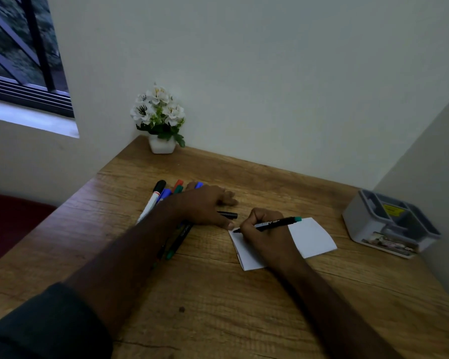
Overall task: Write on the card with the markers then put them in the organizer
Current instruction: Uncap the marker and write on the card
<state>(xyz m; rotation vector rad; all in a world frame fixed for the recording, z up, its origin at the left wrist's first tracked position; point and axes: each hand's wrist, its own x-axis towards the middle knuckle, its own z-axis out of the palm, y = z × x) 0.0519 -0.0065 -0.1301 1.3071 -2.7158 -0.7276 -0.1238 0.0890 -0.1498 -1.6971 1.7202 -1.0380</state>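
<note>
Head view: right hand [263, 235] gripping black marker [270, 224], fingers clenched around barrel, tip touching card [311, 237] at its left edge. Left hand [205, 206] lying flat, fingers released, resting on loose markers [163, 196] just left of card. Organizer [389, 224] sitting well right of writing fingers. Advice: keep card pinned, strokes light. Counting: one card, one organizer, roughly six loose markers, overlap hiding exact number.
</note>
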